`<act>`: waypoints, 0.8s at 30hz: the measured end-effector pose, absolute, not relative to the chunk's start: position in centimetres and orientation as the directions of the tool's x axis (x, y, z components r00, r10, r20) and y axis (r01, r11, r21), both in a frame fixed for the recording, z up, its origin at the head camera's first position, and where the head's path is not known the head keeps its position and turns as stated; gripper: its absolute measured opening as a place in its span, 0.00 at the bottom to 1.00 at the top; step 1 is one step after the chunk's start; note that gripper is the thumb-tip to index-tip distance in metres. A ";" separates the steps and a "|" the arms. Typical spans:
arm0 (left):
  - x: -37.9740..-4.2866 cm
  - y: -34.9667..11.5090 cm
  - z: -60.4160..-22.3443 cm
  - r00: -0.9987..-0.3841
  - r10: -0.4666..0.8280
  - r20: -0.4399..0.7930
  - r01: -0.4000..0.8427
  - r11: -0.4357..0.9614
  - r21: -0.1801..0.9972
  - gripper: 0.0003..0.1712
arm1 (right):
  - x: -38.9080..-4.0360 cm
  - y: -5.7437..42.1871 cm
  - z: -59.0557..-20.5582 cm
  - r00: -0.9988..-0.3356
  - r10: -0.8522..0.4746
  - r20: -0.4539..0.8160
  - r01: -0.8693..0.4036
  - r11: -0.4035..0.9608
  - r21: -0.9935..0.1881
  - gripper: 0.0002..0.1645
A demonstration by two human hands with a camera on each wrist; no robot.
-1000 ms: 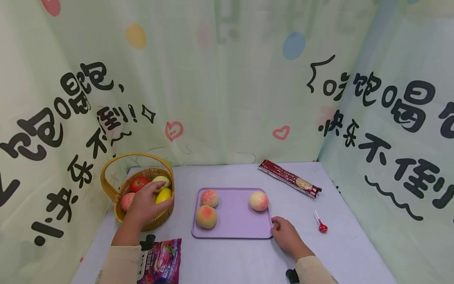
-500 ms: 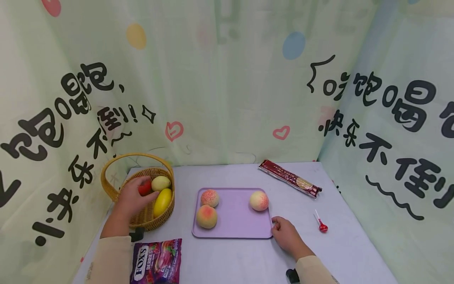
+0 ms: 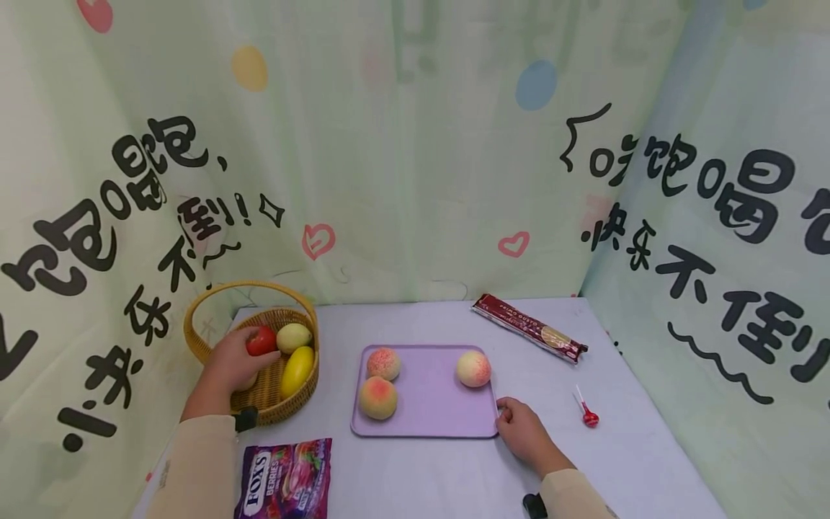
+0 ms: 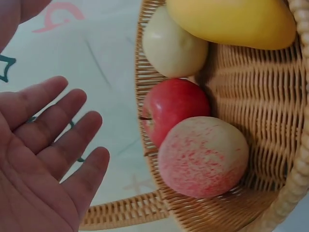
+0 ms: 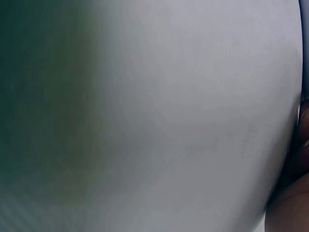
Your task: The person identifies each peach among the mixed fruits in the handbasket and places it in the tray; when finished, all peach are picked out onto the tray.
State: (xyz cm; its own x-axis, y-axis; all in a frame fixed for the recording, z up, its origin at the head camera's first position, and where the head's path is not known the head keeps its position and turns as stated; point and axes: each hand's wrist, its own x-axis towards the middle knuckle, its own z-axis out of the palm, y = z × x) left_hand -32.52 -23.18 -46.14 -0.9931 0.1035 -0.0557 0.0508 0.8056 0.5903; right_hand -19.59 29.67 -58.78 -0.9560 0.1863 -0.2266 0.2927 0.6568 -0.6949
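My left hand [image 3: 228,364] hovers over the left side of the wicker basket [image 3: 269,411], fingers spread and holding nothing. In the left wrist view, a speckled pink peach [image 4: 203,157] lies in the basket beside a red apple [image 4: 177,108]. A pale yellow-green fruit [image 3: 294,336] and a yellow mango [image 3: 297,372] fill the basket's right side. My right hand [image 3: 524,431] pinches the right edge of the purple tray [image 3: 424,404]. The tray bears a speckled peach [image 3: 383,363] and an orange peach [image 3: 378,398] at left, plus a pale pink peach [image 3: 474,368] at right.
A purple candy bag [image 3: 285,479] lies in front of the basket. Behind the tray, to the right, is a long dark-red snack packet [image 3: 528,328]. A red lollipop [image 3: 589,417] lies right of my right hand. Printed curtains surround the table.
My left hand has shifted left and back across the basket, uncovering the mango, the pale fruit and more of the apple. The right hand and tray have stayed put.
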 end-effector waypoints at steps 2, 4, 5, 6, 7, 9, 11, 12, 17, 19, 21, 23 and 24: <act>-32.8 -23.4 -46.6 -0.992 0.103 -0.072 0.042 0.813 0.580 0.53 | -19.6 29.6 -58.8 -0.955 0.186 -0.231 0.296 0.655 -0.696 0.23; -33.1 -23.6 -47.0 -0.991 0.102 -0.087 0.034 0.817 0.576 0.54 | -19.5 29.5 -58.8 -0.955 0.186 -0.230 0.295 0.654 -0.697 0.23; -33.2 -23.7 -47.1 -0.990 0.098 -0.099 0.022 0.815 0.580 0.54 | -19.5 29.5 -58.8 -0.955 0.187 -0.232 0.297 0.651 -0.699 0.23; -33.3 -23.9 -47.2 -0.989 0.095 -0.110 0.012 0.811 0.586 0.54 | -19.5 29.5 -58.7 -0.955 0.187 -0.229 0.295 0.649 -0.701 0.23; -33.5 -24.0 -47.3 -0.989 0.091 -0.120 0.003 0.807 0.591 0.55 | -19.5 29.5 -58.7 -0.956 0.187 -0.225 0.292 0.650 -0.701 0.23; -33.7 -24.3 -47.5 -0.987 0.088 -0.137 -0.011 0.802 0.597 0.55 | -19.5 29.5 -58.7 -0.959 0.185 -0.216 0.284 0.648 -0.706 0.23; -34.0 -24.6 -47.7 -0.984 0.087 -0.152 -0.020 0.806 0.591 0.56 | -19.4 29.5 -58.8 -0.965 0.178 -0.192 0.262 0.656 -0.708 0.22; -34.1 -24.7 -47.8 -0.984 0.089 -0.156 -0.020 0.811 0.585 0.56 | -19.4 29.5 -58.9 -0.969 0.173 -0.178 0.248 0.661 -0.708 0.22; -34.5 -25.3 -48.5 -0.980 0.095 -0.174 -0.020 0.827 0.562 0.58 | -19.4 29.5 -59.1 -0.974 0.174 -0.147 0.226 0.675 -0.702 0.21; -34.7 -25.4 -48.8 -0.979 0.095 -0.179 -0.021 0.831 0.556 0.58 | -19.3 29.5 -59.1 -0.972 0.178 -0.151 0.232 0.672 -0.703 0.21; -34.9 -25.5 -49.2 -0.979 0.094 -0.183 -0.022 0.835 0.550 0.58 | -19.3 29.5 -59.1 -0.971 0.180 -0.156 0.238 0.670 -0.704 0.22; -35.1 -25.5 -49.4 -0.978 0.091 -0.187 -0.027 0.836 0.548 0.57 | -19.2 29.6 -59.0 -0.972 0.179 -0.154 0.235 0.669 -0.705 0.21; -35.2 -25.5 -49.5 -0.978 0.090 -0.188 -0.028 0.836 0.548 0.57 | -19.2 29.6 -59.0 -0.972 0.179 -0.155 0.236 0.668 -0.706 0.21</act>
